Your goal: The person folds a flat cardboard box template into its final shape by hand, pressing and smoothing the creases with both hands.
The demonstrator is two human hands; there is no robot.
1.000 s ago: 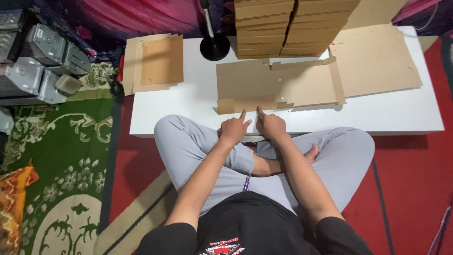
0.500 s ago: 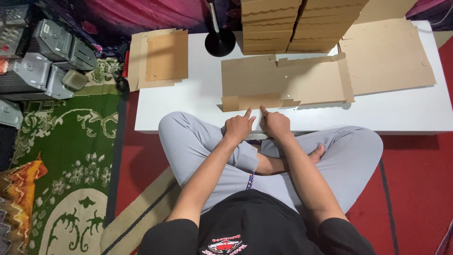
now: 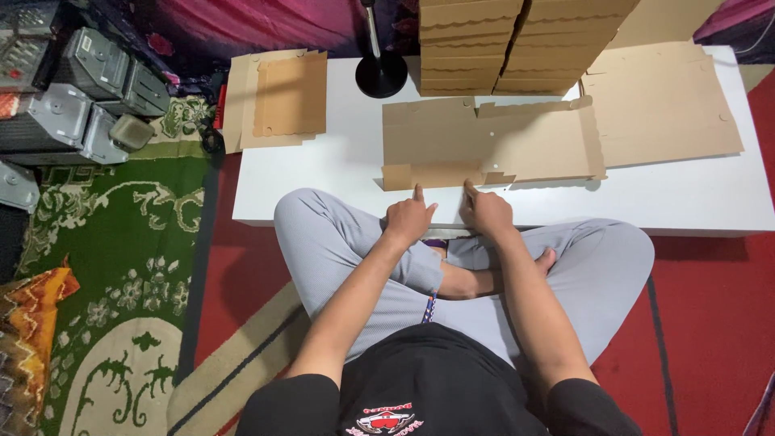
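A flat, unfolded brown cardboard box blank (image 3: 492, 141) lies on the low white table (image 3: 323, 173) in front of me. Its near edge has a narrow flap folded over. My left hand (image 3: 408, 218) rests at the table's front edge, index finger pointing up and touching that flap. My right hand (image 3: 485, 211) sits beside it, a little apart, index finger touching the flap's right part. Neither hand grips anything. I sit cross-legged in grey trousers, knees under the table edge.
More flat cardboard blanks lie at the table's left end (image 3: 278, 97) and right end (image 3: 662, 101). Two tall stacks of folded boxes (image 3: 517, 40) stand at the back, beside a black round stand base (image 3: 381, 77). Grey metal cases (image 3: 73, 105) sit on the patterned carpet at left.
My two hands have spread slightly apart along the folded flap, the right one sliding to the right. The view has shifted a little.
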